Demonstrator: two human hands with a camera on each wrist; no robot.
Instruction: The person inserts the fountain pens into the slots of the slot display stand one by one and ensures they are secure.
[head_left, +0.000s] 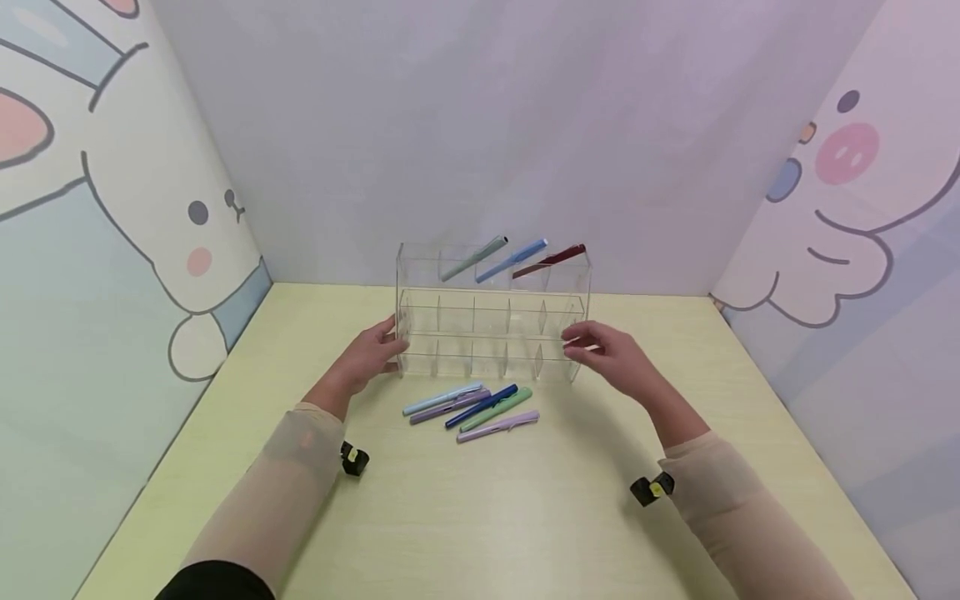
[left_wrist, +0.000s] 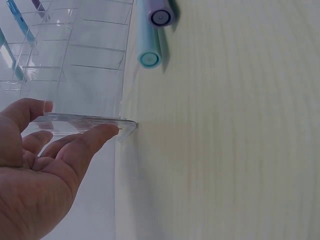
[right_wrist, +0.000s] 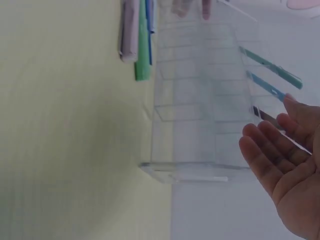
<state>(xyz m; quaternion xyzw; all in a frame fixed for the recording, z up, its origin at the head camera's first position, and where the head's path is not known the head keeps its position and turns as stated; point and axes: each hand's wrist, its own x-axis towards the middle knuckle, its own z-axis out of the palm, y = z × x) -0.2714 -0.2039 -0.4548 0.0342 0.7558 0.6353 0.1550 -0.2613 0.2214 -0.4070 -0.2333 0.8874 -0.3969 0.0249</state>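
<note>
A clear plastic tiered pen rack stands on the table towards the back wall. My left hand holds its left end; in the left wrist view the thumb lies on the inner face of the side panel and the fingers on the outer face. At the rack's right end is my right hand, its fingers loosely bent with nothing between them. Three pens lean in the top tier: grey-green, blue and dark red.
In front of the rack several pens lie side by side on the pale wooden table: light blue, purple, dark blue, green and lilac. Cartoon-printed panels flank the table, with a plain wall behind.
</note>
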